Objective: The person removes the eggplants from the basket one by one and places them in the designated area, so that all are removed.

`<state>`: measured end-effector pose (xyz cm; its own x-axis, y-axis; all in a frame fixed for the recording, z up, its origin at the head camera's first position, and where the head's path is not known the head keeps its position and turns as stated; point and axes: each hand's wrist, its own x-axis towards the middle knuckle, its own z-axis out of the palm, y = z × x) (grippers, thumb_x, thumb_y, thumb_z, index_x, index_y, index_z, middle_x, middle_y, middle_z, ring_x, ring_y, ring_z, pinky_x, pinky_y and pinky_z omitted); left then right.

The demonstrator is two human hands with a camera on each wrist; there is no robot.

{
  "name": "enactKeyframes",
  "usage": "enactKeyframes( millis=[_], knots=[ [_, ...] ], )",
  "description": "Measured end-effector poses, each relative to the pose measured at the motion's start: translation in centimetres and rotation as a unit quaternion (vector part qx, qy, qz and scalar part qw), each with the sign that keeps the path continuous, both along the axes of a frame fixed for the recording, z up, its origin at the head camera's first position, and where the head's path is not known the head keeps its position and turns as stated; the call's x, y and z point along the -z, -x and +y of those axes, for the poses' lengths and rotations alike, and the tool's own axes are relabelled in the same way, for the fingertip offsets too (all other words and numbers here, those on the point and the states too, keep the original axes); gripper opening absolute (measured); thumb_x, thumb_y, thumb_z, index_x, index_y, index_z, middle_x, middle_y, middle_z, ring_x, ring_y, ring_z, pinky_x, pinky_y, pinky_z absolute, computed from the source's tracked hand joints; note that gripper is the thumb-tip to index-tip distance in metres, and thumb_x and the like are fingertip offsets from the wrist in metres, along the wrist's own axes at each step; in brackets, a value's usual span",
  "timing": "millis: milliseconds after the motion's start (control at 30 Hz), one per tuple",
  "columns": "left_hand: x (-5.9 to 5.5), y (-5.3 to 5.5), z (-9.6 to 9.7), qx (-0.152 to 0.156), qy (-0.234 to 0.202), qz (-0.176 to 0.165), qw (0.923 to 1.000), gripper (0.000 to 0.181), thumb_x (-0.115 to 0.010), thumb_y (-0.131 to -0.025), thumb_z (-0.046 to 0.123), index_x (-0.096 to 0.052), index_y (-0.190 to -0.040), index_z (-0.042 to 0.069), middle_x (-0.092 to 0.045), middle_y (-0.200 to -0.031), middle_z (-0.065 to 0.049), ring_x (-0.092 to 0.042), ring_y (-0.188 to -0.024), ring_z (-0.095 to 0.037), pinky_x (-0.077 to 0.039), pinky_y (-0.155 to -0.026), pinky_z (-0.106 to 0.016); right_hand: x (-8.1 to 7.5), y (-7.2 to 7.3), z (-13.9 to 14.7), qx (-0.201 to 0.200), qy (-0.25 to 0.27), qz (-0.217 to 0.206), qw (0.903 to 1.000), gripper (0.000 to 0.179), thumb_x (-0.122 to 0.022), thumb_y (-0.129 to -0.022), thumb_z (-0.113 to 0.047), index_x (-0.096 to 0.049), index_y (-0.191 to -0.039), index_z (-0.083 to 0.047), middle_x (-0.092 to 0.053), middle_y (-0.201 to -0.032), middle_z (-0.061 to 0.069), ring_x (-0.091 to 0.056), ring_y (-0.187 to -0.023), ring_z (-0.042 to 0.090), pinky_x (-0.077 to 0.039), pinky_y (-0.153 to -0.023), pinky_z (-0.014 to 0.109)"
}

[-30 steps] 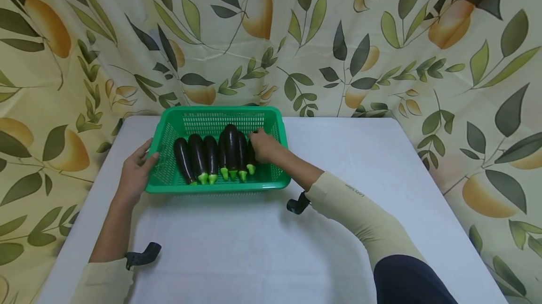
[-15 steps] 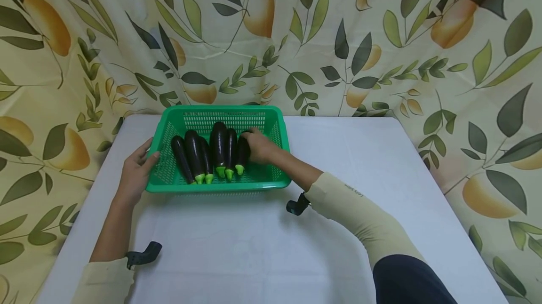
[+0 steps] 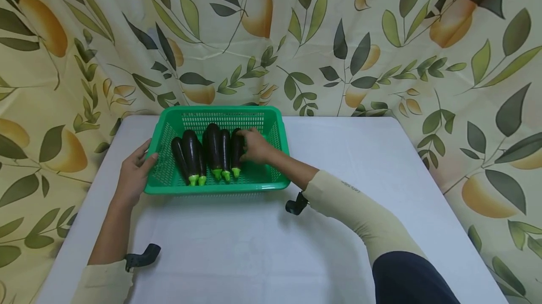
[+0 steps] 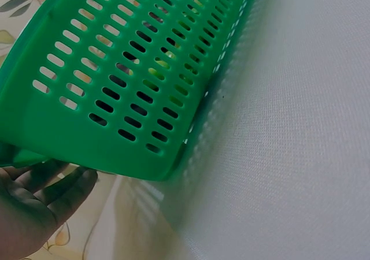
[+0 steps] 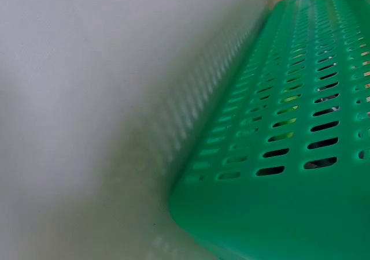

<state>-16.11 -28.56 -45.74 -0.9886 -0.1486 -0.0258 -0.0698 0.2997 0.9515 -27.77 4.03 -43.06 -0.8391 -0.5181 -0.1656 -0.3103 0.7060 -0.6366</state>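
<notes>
A green plastic basket stands on the white-covered table, with several dark purple eggplants lying side by side in it, green stem ends towards me. My left hand holds the basket's left rim, thumb on top; in the left wrist view, that hand's fingers curl beneath the rim. Inside the basket, my right hand grips the rightmost eggplant from its right side, fingers over its far end and thumb near its middle. The right wrist view shows only the basket's slotted wall, not the hand.
The white tablecloth extends in front of the basket and to its right. Behind the table hangs a curtain printed with fruit and leaves. Black camera mounts sit on both wrists.
My right hand has moved left inside the basket with the rightmost eggplant, and the eggplants beside it have shifted left and bunched closer. The left hand stays on the rim.
</notes>
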Motion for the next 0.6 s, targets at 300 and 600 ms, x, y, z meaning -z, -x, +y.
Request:
enactKeyframes(
  millis=[300,600],
  knots=[
    [-0.1,0.0,0.0,-0.004,-0.011,-0.001,0.9999,0.062,-0.051,-0.113,0.031,-0.029,-0.166,0.009,-0.046,-0.156,-0.029,-0.060,-0.099,0.004,-0.053,-0.078,-0.014,-0.5,-0.1,-0.9,0.002,-0.066,0.014,0.9977,0.098,-0.090,-0.079,0.002,-0.036,-0.161,-0.005,-0.048,-0.143,0.024,-0.055,-0.120,0.031,-0.055,-0.095,0.041],
    [-0.1,0.1,0.1,-0.009,-0.002,-0.011,0.9999,0.060,-0.050,-0.113,0.031,-0.030,-0.166,0.011,-0.046,-0.157,-0.025,-0.059,-0.118,-0.016,-0.051,-0.080,-0.013,-0.4,-0.6,-2.4,-0.023,-0.074,-0.001,0.9970,0.100,-0.092,-0.080,-0.004,-0.035,-0.162,-0.009,-0.038,-0.153,0.029,-0.051,-0.128,0.034,-0.053,-0.099,0.043]
  ],
)
